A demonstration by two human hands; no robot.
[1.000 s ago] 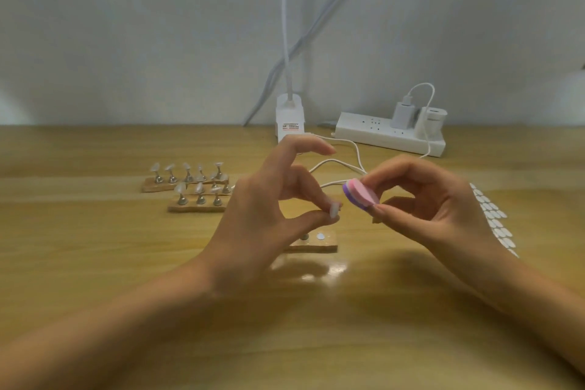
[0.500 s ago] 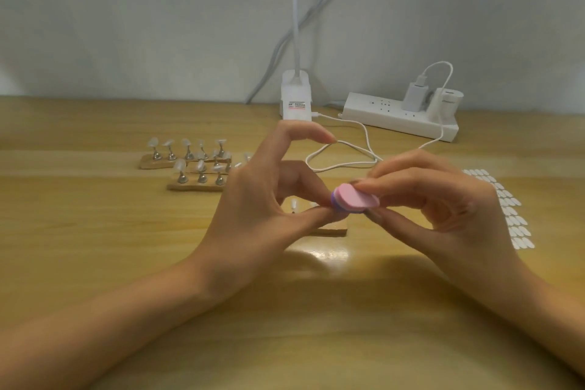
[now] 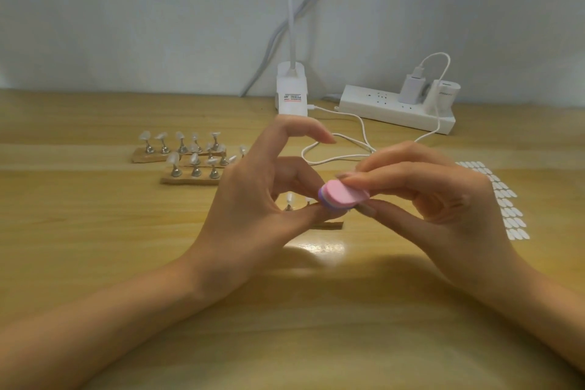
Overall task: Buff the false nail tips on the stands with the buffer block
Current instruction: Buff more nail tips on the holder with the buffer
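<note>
White power strip (image 3: 395, 111); lamp base (image 3: 292, 95); looped cable (image 3: 303, 153).

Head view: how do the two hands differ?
The right hand pinches the pink-and-purple oval buffer block; the left hand's thumb and middle finger close behind it, anything held hidden. Left index finger arches up; right hand's fingers all curl in. Both hover above the wooden table.

You are pinching the pink buffer block (image 3: 343, 195) between the thumb and fingers (image 3: 389, 169) of your right hand (image 3: 443, 209). Its rounded end is covering the spot where the thumb and middle finger of your left hand (image 3: 250, 209) are meeting, so whatever they are holding is hidden. Your left index finger is arching up clear of the block, and rows of nail tips on stands (image 3: 190, 165) are sitting on the desk (image 3: 79, 231) behind it.
</note>
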